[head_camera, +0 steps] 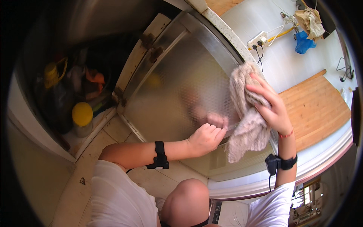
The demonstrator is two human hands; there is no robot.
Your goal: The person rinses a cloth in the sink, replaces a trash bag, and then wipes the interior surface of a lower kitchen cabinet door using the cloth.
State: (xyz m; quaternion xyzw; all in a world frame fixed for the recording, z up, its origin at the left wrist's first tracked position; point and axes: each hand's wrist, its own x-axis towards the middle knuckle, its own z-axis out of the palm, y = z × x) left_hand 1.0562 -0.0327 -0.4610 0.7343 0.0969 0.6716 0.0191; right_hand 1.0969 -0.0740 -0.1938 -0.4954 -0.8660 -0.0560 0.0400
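Note:
My right hand [273,106] presses a crumpled, light-coloured cloth [249,133] against the outer edge of an open cabinet door, and the cloth's loose end hangs down. Patterned translucent glass in a metal frame makes up the door [175,85]. With its fingers curled in, my left hand [207,140] is at the lower edge of the door; whether it grips the frame cannot be told. A blurred reflection of the hand shows in the glass.
Inside the dark cabinet are a yellow-lidded jar [82,115] and a yellow-capped bottle [51,75]. A wooden cutting board [317,110] lies on the counter at right. A power strip [257,39] with plugs is near the wall. My bent knee [185,198] is below.

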